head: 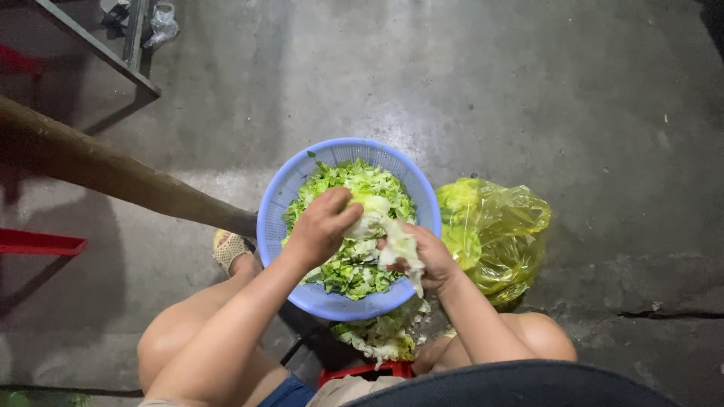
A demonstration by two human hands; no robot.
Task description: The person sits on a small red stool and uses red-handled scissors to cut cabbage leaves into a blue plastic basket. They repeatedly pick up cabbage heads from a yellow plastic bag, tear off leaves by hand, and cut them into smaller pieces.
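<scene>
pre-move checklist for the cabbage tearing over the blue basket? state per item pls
1. Left hand grips the pale cabbage piece: ok.
2. Right hand holds a torn leaf: ok.
3. Both hands sit above the blue basket, so pieces should drop inside: ok.
4. Basket room: torn greens already fill most of it, rim still visible: ok, but getting full.
5. Spill: loose leaves lie outside the basket's near edge by the red crate: not ok.
6. Yellow bag beside the basket, contents and whether it is open: cannot tell.
</scene>
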